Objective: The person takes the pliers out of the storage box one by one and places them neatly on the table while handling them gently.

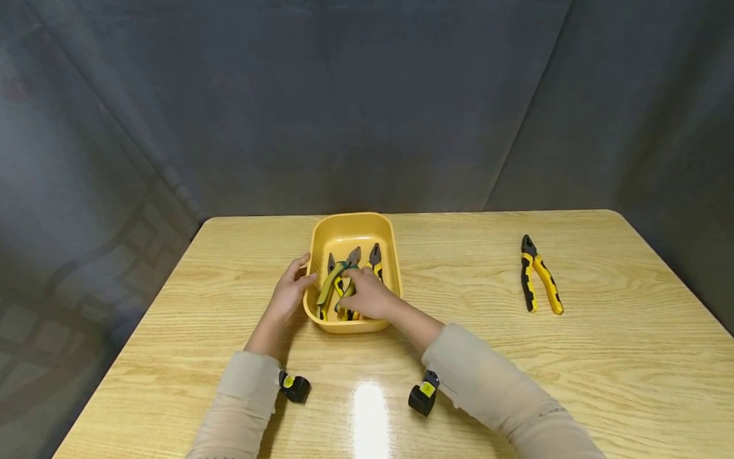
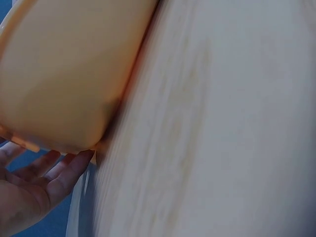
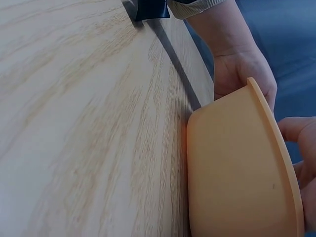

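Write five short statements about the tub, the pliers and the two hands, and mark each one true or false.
1. The left hand touches the side of the yellow tub. True.
2. The right hand rests flat on the table. False: it reaches into the yellow tub.
3. A pair of yellow-and-black pliers lies on the table, to the right of the yellow tub. True.
4. That pair's handles are squeezed together. False: they are spread apart.
5. Only one tool is in the yellow tub. False: several pairs of pliers lie in it.
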